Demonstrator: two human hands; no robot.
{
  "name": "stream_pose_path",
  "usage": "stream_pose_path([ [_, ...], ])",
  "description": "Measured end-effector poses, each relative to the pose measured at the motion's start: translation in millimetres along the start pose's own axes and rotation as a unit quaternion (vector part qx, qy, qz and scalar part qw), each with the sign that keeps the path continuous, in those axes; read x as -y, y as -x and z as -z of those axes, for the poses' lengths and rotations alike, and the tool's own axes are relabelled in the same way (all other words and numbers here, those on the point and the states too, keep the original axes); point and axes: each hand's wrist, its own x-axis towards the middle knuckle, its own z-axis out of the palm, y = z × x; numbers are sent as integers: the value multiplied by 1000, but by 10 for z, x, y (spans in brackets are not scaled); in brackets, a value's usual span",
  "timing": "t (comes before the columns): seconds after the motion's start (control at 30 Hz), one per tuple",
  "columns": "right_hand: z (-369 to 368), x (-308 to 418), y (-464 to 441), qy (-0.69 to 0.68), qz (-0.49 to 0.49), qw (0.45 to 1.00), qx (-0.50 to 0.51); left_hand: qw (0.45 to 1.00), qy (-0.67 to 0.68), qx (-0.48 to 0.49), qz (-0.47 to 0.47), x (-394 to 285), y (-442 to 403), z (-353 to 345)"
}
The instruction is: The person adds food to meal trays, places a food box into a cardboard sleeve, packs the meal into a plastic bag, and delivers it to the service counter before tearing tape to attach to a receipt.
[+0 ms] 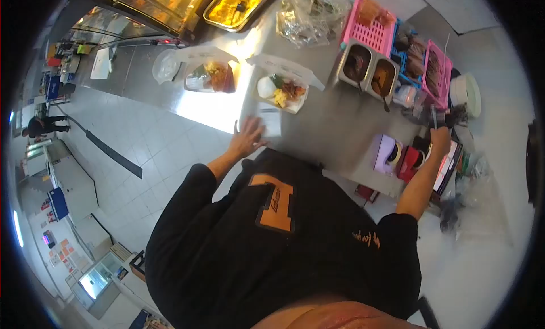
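Observation:
My left hand (248,137) lies with its fingers spread at the counter's front edge, beside a white slip of paper (270,120). Just behind the paper stands an open takeaway box (283,94) holding white rice, yellow food, greens and brown pieces. To its left is a second open takeaway box (209,77) with similar food. Over on the far right, my right hand (440,138) is closed at a cluster of dark containers. A thin light-coloured item (434,118) rises from its fingers, too small to name.
Two steel sauce containers (356,61) with ladles stand near pink baskets (369,29). Purple (386,153) and red tape dispensers (410,164) sit by the front edge. A tray of yellow food (235,8), clear plastic bags (312,15) and a round clear lid (166,66) are further back.

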Motion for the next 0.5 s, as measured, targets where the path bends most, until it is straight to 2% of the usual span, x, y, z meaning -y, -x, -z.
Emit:
stream_pose_path([
  [0.07,-141,-430,315,-91,5,994,-54,989,-105,-21,-98,-218,1,-411],
  [0.1,-366,-517,514,-281,18,960,-15,975,-159,-43,-149,-338,-134,-555],
  [0.13,-546,-433,784,-403,117,906,-56,966,-157,-93,-181,-529,-254,-546],
  [0.17,-302,49,1331,-606,31,795,12,976,-88,-83,-180,-773,-356,-496],
  [0.2,-1276,-4,1456,-738,7,668,93,981,-21,-72,-177,-1013,-508,-389],
  [0.23,-677,542,1920,-762,-65,607,214,982,43,-60,-172,-1210,-668,-346],
  [0.27,-784,921,2215,-761,-7,608,226,977,37,-94,-186,-1374,-798,-348],
  [0.3,-906,1201,2418,-695,60,681,225,980,5,-86,-180,-1521,-897,-351],
  [0.33,-1126,1439,2552,-721,35,648,245,982,-27,-78,-172,-1666,-982,-351],
  [0.4,-1120,1738,2617,-666,18,709,233,982,-49,-57,-173,-1820,-1016,-268],
  [0.5,-1285,1927,2525,-651,89,743,127,979,-41,-19,-198,-1766,-964,-94],
])
